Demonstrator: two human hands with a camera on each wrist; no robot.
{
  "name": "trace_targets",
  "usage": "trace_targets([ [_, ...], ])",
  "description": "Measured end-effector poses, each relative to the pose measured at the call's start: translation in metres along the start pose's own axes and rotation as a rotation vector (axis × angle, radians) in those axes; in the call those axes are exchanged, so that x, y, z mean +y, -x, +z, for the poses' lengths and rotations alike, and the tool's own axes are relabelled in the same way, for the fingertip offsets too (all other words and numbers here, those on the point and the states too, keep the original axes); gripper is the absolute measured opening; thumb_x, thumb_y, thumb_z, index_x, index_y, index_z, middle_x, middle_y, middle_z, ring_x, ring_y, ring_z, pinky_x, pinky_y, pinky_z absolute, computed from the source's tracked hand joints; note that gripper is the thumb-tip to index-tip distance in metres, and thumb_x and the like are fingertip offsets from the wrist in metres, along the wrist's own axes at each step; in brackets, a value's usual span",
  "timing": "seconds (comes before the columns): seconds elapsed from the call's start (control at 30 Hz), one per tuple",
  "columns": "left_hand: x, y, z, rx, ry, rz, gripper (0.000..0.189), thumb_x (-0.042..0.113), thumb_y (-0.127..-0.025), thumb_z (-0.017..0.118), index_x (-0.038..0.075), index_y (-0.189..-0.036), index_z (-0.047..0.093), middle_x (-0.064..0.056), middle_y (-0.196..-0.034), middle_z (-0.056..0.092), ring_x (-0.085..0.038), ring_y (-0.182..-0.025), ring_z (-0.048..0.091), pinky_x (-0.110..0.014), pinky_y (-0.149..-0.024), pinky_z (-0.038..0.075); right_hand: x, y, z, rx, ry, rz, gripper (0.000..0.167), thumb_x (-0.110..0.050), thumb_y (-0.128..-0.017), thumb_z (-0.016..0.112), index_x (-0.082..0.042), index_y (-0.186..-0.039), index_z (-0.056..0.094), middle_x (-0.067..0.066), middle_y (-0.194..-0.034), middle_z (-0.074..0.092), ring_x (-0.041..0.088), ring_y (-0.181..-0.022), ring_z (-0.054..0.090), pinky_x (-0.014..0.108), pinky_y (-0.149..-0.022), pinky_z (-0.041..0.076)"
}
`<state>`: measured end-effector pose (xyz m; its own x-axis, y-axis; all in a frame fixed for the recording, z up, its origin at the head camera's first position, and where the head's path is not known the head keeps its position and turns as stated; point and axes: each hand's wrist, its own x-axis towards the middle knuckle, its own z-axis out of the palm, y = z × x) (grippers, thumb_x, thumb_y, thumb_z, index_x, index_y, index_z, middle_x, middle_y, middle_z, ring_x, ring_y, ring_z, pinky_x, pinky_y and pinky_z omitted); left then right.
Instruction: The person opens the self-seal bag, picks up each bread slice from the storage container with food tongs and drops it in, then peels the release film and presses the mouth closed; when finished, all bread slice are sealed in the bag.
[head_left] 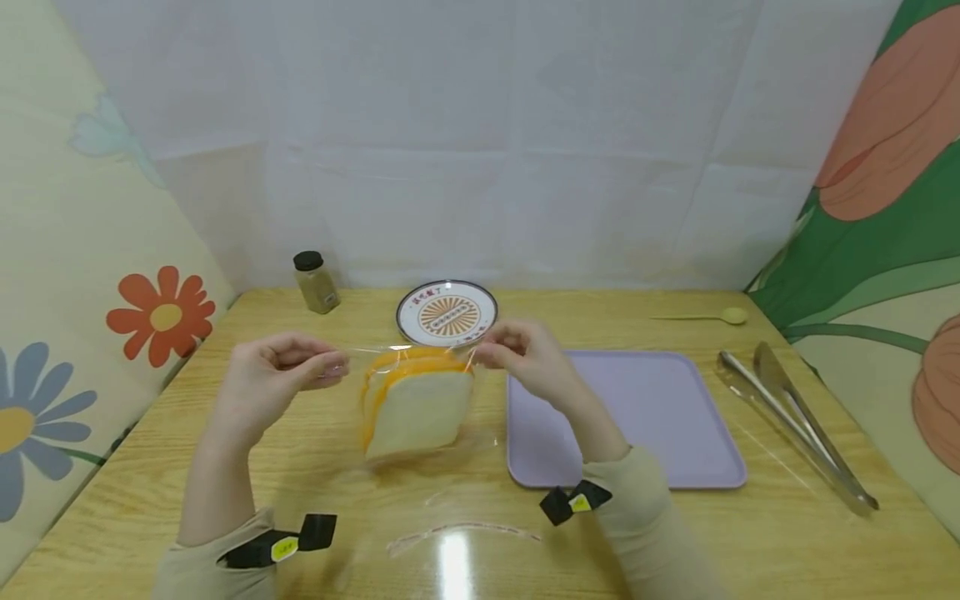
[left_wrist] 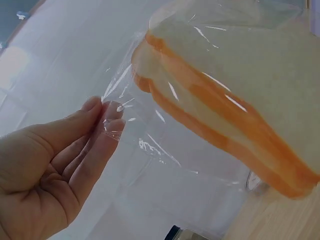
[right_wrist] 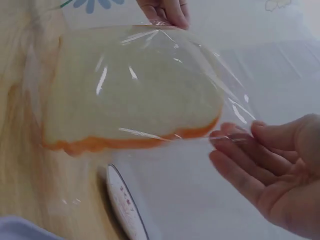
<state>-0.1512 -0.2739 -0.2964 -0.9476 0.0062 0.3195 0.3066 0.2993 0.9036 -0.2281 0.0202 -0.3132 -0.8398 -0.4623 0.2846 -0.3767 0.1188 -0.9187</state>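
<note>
A clear plastic bag with slices of bread inside is held up over the table between both hands. The bread has pale faces and orange crusts; in the left wrist view two slices show side by side. My left hand pinches one top corner of the bag between thumb and fingers. At the opposite corner, my right hand pinches the film the same way, seen closely in the right wrist view, where the hand is at the lower right. The bread hangs below the bag's upper edge.
Behind the bag lies a patterned plate, with a black-lidded jar to its left. A purple tray sits right, beside metal tongs and a yellow spoon. A torn plastic strip lies in front.
</note>
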Motion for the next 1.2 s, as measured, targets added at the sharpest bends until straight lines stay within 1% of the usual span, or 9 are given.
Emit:
trace_targets([
  [0.1,0.0,-0.001,0.003,-0.015,0.006,-0.028,0.009,0.006,-0.087,0.065,-0.002,-0.091,0.067,0.009,-0.081,0.073,-0.007,-0.073,0.071,-0.026,-0.066,0.058,0.006,0.002,0.007,0.158,-0.18,0.033,0.014,0.002,-0.087,0.062,0.015,-0.093,0.061,0.026,-0.084,0.069,0.007,-0.065,0.066,0.031,-0.069,0.06],
  [0.2,0.0,-0.002,0.006,-0.013,-0.025,-0.046,0.013,0.006,-0.088,0.065,-0.006,-0.093,0.065,0.011,-0.08,0.073,-0.007,-0.072,0.07,-0.026,-0.066,0.058,0.008,0.001,0.011,0.269,-0.237,0.04,0.014,0.005,-0.085,0.063,0.017,-0.091,0.062,0.027,-0.078,0.068,0.008,-0.057,0.066,0.031,-0.059,0.059],
  [0.27,-0.001,-0.004,0.01,-0.009,-0.05,-0.047,0.017,0.006,-0.088,0.065,-0.009,-0.095,0.063,0.013,-0.079,0.072,-0.006,-0.072,0.07,-0.025,-0.066,0.058,0.01,-0.001,0.012,0.303,-0.248,0.045,0.013,0.006,-0.085,0.063,0.018,-0.091,0.062,0.028,-0.075,0.068,0.008,-0.053,0.065,0.029,-0.055,0.059],
  [0.43,-0.006,-0.009,0.014,-0.003,-0.086,-0.072,0.023,0.007,-0.089,0.064,-0.014,-0.099,0.06,0.018,-0.078,0.07,-0.003,-0.074,0.069,-0.026,-0.067,0.058,0.015,-0.004,0.015,0.318,-0.253,0.07,0.014,0.008,-0.085,0.062,0.021,-0.091,0.061,0.028,-0.07,0.067,0.007,-0.048,0.062,0.026,-0.05,0.057],
  [0.53,-0.013,-0.011,0.015,0.011,-0.082,-0.105,0.023,0.006,-0.089,0.063,-0.014,-0.1,0.06,0.019,-0.076,0.069,-0.002,-0.073,0.069,-0.026,-0.068,0.058,0.021,-0.007,0.016,0.3,-0.258,0.118,0.014,0.009,-0.085,0.061,0.022,-0.091,0.06,0.029,-0.071,0.067,0.007,-0.046,0.061,0.025,-0.049,0.057],
  [0.7,-0.028,-0.02,0.019,0.025,-0.064,-0.199,0.028,0.008,-0.089,0.063,-0.015,-0.103,0.058,0.015,-0.075,0.07,-0.001,-0.071,0.068,-0.024,-0.068,0.058,0.033,-0.015,0.015,0.227,-0.238,0.266,0.017,0.006,-0.087,0.059,0.02,-0.097,0.06,0.027,-0.076,0.068,0.007,-0.048,0.061,0.024,-0.052,0.057],
  [0.87,-0.043,-0.038,0.021,-0.045,-0.19,-0.241,0.03,0.013,-0.092,0.061,-0.013,-0.106,0.058,-0.004,-0.083,0.072,-0.001,-0.069,0.066,-0.024,-0.068,0.058,0.043,-0.031,0.011,0.144,-0.12,0.36,0.017,0.004,-0.088,0.059,0.018,-0.098,0.06,0.028,-0.081,0.068,0.006,-0.048,0.059,0.023,-0.053,0.057],
  [0.97,-0.047,-0.048,0.021,-0.085,-0.244,-0.272,0.028,0.013,-0.092,0.061,-0.012,-0.104,0.058,-0.011,-0.083,0.071,-0.003,-0.067,0.066,-0.026,-0.067,0.059,0.05,-0.042,0.009,0.089,-0.052,0.414,0.016,0.004,-0.088,0.059,0.016,-0.098,0.06,0.028,-0.082,0.068,0.007,-0.046,0.058,0.025,-0.054,0.058],
  [1.2,-0.064,-0.064,0.024,-0.131,-0.276,-0.342,0.023,0.005,-0.09,0.061,-0.014,-0.102,0.057,-0.003,-0.071,0.068,-0.004,-0.061,0.063,-0.027,-0.062,0.059,0.064,-0.053,0.013,-0.036,0.087,0.467,0.015,0.005,-0.088,0.056,0.015,-0.099,0.061,0.03,-0.087,0.068,0.009,-0.048,0.058,0.033,-0.062,0.06],
])
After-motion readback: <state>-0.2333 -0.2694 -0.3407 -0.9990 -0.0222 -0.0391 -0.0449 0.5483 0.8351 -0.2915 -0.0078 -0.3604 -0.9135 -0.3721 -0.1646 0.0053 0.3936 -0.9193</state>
